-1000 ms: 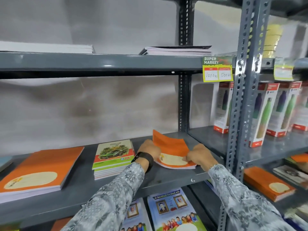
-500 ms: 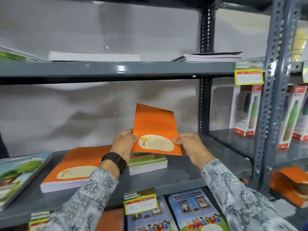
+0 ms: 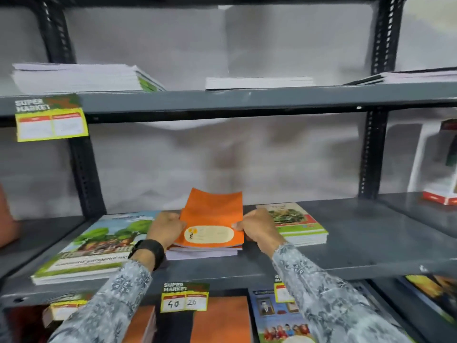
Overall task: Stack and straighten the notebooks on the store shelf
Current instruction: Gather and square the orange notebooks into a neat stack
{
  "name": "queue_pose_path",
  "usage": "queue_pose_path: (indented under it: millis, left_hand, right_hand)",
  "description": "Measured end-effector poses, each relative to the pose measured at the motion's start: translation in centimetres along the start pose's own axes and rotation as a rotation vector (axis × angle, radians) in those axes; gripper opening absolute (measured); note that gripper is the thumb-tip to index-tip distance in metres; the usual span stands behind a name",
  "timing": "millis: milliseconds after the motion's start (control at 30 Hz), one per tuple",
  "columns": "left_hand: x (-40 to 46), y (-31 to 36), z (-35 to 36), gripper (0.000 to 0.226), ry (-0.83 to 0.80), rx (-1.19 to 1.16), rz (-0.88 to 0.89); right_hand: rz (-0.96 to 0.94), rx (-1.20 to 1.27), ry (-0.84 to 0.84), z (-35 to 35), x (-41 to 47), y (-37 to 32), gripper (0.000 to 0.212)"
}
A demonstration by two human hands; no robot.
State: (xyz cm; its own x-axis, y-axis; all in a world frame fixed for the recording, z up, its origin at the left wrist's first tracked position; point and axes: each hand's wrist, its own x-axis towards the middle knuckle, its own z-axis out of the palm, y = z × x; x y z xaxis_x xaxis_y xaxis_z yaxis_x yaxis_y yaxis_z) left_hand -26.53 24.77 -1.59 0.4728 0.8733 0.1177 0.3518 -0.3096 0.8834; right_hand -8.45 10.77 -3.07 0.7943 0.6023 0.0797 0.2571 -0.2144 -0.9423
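Note:
I hold an orange notebook [image 3: 212, 216] with a cream oval label by its two side edges. My left hand [image 3: 166, 227] grips its left edge and my right hand [image 3: 257, 227] its right edge. The notebook rests tilted on top of an orange-covered stack [image 3: 201, 252] in the middle of the grey shelf [image 3: 358, 243], its far end raised. Left of it lies a stack of large notebooks with a tree picture [image 3: 96, 246]. On the right sits a smaller green-covered stack [image 3: 300, 226].
The upper shelf [image 3: 247, 99] carries three white-edged paper stacks. Yellow price tags [image 3: 184, 297] hang on the shelf fronts. Black slotted uprights [image 3: 373, 149] stand at both back corners. The lower shelf holds orange and blue books [image 3: 279, 320]. A boxed item [image 3: 437, 167] stands far right.
The orange notebook went from upright in the air above the shelf down onto the orange stack. The view swung left, bringing the tree-picture stack into sight.

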Motion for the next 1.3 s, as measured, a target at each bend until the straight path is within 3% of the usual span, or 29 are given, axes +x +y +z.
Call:
queue_pose_path:
  millis: [133, 233, 333, 433, 533, 667, 833, 1033, 1300]
  left_hand:
    - [0.5, -2.1, -0.1, 0.019, -0.021, 0.208, 0.016]
    - [0.3, -1.2, 0.2, 0.019, 0.082, 0.359, 0.136]
    - [-1.4, 1.8, 2.1, 0.039, 0.203, 0.352, 0.316]
    - [-4.1, 4.9, 6.5, 0.029, 0.130, 0.276, 0.502]
    - [-6.2, 6.6, 12.5, 0.032, -0.029, 0.224, 0.585]
    - [-7.0, 5.5, 18.8, 0.063, -0.159, 0.322, 0.567]
    - [-5.5, 3.6, 21.2, 0.086, -0.191, 0.283, 0.399]
    - [-6.0, 4.1, 21.4, 0.059, -0.070, 0.291, 0.406]
    - [-6.2, 4.1, 21.6, 0.057, 0.021, 0.289, 0.378]
  right_hand:
    - [-0.042, -0.166, 0.006, 1.4, -0.9, 0.8, 0.045]
    - [-0.169, -0.236, 0.083, -0.1, -2.0, 0.5, 0.023]
    - [-0.323, -0.286, 0.258, -4.1, -1.9, 0.7, 0.031]
    - [-0.451, -0.365, 0.375, -9.8, -0.9, 2.6, 0.024]
    - [-0.485, -0.396, 0.377, -14.8, 0.1, 5.3, 0.021]
    - [-0.447, -0.369, 0.260, -17.8, 1.0, 8.4, 0.025]
    - [-0.387, -0.257, 0.092, -18.8, 1.6, 11.1, 0.034]
    - [-0.399, -0.328, 0.083, -18.7, 2.6, 12.3, 0.042]
    - [-0.366, -0.257, 0.116, -18.9, 2.4, 12.6, 0.039]
